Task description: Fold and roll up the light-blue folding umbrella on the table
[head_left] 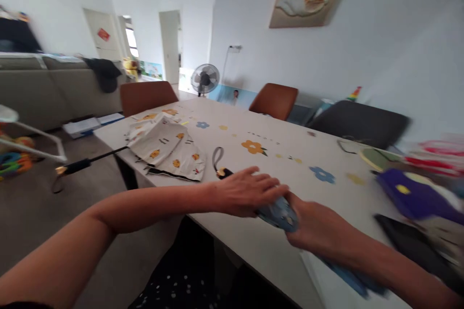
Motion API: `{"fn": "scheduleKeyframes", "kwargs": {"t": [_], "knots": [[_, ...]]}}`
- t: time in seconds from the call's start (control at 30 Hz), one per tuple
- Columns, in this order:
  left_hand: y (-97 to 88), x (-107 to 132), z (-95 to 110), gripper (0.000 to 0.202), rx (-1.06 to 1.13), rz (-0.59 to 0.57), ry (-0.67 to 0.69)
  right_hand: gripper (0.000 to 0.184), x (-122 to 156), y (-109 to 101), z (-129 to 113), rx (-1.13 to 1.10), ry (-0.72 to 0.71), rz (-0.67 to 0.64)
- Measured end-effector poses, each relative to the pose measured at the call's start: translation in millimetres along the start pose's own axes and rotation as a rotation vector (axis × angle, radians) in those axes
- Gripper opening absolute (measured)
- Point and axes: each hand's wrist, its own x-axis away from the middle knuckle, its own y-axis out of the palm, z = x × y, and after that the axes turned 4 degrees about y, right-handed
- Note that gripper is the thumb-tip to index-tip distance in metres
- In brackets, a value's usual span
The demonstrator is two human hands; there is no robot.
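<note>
My left hand (246,195) lies across a folded blue umbrella (281,213) on the white table (253,159), fingers stretched over its top. My right hand (315,229) is closed around the same blue umbrella from the right; its fabric trails under my right forearm. A black handle with a wrist loop (218,164) pokes out beyond my left hand. Further left lies a half-open white umbrella with orange flowers (166,147), its black shaft and handle (78,166) sticking out past the table's edge.
Brown chairs (147,96) stand at the far side and a dark chair (358,123) to the right. Blurred purple, red and black items (416,198) crowd the table's right end. A grey sofa (54,87), a fan (205,78) and toys are behind.
</note>
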Motion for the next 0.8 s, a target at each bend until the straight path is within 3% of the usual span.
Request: {"fn": "scheduleKeyframes", "kwargs": {"t": [0.1,0.23,0.37,0.43,0.5,0.57,0.67,0.73,0.8], "knots": [[0.0,-3.9,-7.0,0.082,0.207,-0.046,-0.184,0.025,1.0,-20.2,-2.9,0.463,-0.210,0.067],[-5.5,-12.1,-16.8,0.091,0.601,-0.174,-0.377,0.029,-6.8,-37.6,-1.2,0.840,-0.412,0.275],[-16.7,-20.1,-19.2,0.071,0.952,-0.091,-0.462,0.033,-13.3,-46.6,5.7,0.972,-0.543,0.405],[-16.3,-23.1,-20.5,0.053,1.240,-0.176,-0.519,0.034,-16.6,-49.4,10.8,0.994,-0.592,0.435],[-10.5,-24.8,-21.2,0.044,1.568,-0.333,-0.582,0.034,-20.3,-50.7,16.6,0.980,-0.624,0.450],[-2.2,-26.1,-19.9,0.039,1.791,-0.373,-0.647,0.032,-24.2,-50.5,21.3,0.931,-0.653,0.469],[8.2,-30.1,-15.1,0.034,1.835,-0.103,-0.789,0.030,-30.4,-51.0,23.8,0.842,-0.649,0.528],[12.1,-34.6,-13.5,0.034,1.767,0.083,-0.839,0.032,-35.4,-55.6,23.5,0.787,-0.567,0.597],[14.6,-39.6,-14.8,0.035,1.669,0.198,-0.841,0.038,-41.5,-65.4,25.1,0.728,-0.450,0.685]]}}
